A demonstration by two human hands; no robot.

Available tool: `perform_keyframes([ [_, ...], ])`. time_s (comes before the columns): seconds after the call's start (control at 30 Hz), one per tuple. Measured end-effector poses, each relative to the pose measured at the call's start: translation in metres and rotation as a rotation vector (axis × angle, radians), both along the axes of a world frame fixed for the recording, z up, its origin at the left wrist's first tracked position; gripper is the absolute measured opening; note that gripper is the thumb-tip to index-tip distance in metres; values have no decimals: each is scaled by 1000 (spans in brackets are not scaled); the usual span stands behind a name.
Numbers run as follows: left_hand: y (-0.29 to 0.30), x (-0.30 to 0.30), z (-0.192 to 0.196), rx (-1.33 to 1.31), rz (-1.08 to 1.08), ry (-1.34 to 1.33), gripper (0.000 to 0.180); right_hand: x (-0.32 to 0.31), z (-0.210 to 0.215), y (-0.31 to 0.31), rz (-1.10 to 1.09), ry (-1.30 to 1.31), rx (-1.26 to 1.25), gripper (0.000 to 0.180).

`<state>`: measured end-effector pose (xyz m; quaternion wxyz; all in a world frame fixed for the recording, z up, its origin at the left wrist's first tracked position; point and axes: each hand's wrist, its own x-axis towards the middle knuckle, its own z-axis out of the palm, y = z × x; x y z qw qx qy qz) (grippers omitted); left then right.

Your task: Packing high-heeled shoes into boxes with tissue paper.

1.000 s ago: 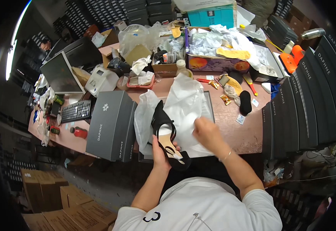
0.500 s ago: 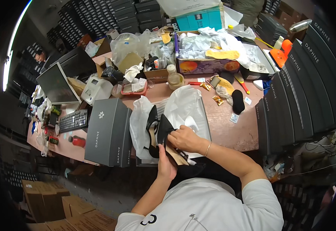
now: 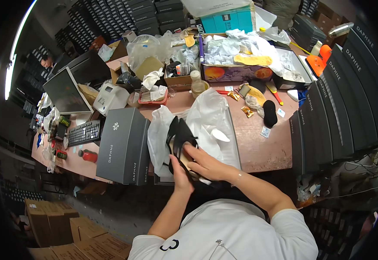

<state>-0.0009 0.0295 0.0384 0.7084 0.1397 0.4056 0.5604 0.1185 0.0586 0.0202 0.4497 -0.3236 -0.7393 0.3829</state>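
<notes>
Gripping a black shoe (image 3: pixel 184 135) above the open box (image 3: pixel 233 132), the left hand (image 3: pixel 181 177) points upward, thumb along the shoe's side, other fingers hidden beneath. The right hand (image 3: pixel 206 164) slants in, fingers partly inside the shoe; whether they pinch cannot be told. A second black shoe (image 3: pixel 171 129) sits just left. Pale lettering and one emblem mark a grey carton (image 3: pixel 122 147); two gold-wrapped pieces (image 3: pixel 247 112) lie on the desk (image 3: pixel 267 149).

Dark boxes (image 3: pixel 143 18) are stacked behind the pink table (image 3: pixel 267 149). Grey floor (image 3: pixel 111 212) is seen below it, a lit tube (image 3: pixel 10 77) left of it.
</notes>
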Motion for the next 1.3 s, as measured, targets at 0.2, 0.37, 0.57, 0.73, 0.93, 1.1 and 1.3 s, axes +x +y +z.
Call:
perform_keyframes([
  [0.2, -36, 3, -32, 110, -31, 142, 85, -29, -29, 19, 25, -488, 301, 30],
  [0.37, -45, 6, -13, 87, -103, -63, 80, -21, -4, 14, 60, -477, 246, 52],
  [0.57, -35, 5, 13, 113, -145, 146, 82, -22, -14, 6, -119, -538, 250, 23],
  [0.73, 27, -35, -2, 54, -231, 193, 54, -28, 1, -24, -192, -409, 357, 63],
  [0.93, 25, -43, -10, 27, -128, 132, 36, -31, 10, -17, 267, -553, -111, 60],
  [1.1, 20, -42, -4, 66, -248, 157, 33, 6, 39, -58, 448, -398, -142, 73],
  [1.3, 7, -26, -17, -11, -250, 161, 31, 0, 18, -68, 224, -497, -129, 70],
])
